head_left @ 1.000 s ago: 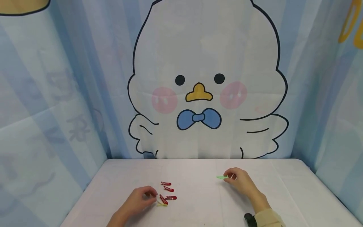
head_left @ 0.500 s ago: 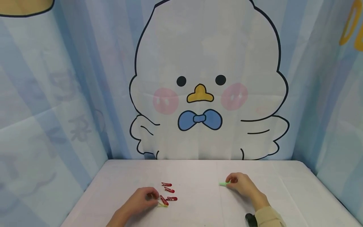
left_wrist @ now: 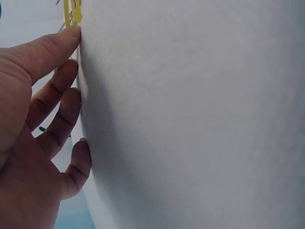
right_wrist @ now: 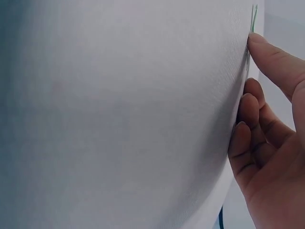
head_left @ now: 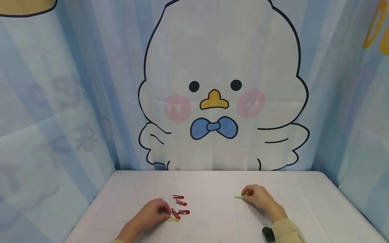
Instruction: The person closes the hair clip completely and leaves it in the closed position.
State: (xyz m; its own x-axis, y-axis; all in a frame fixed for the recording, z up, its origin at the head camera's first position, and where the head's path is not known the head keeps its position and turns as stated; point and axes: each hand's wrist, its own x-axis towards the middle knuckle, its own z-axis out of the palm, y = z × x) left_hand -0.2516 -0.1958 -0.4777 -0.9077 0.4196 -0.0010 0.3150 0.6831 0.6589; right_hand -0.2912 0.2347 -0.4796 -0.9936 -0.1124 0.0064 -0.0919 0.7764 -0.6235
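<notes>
My left hand (head_left: 153, 212) is low over the left half of the table, its thumb and fingers pinching the near end of a yellow hair clip (head_left: 174, 219). In the left wrist view the thumb tip meets the end of that yellow clip (left_wrist: 72, 12), and the other fingers curl down to the cloth. Several red snap hair clips (head_left: 183, 212) lie just beyond and to the right of this hand. On the right side, my right hand (head_left: 258, 196) pinches a green hair clip (head_left: 238, 196) close over the table, its open end pointing left. The green clip (right_wrist: 254, 18) sticks out past my thumb in the right wrist view.
A white cloth covers the table (head_left: 212, 189). Behind it hangs a curtain (head_left: 218, 148) with a cartoon chick, and more curtains close off both sides. A black rounded object (head_left: 268, 234) sits by my right sleeve (head_left: 287, 231).
My left fingertips have come a little right and down onto the yellow clip. The right hand has drawn slightly nearer to me with the green clip. The red clips lie as before.
</notes>
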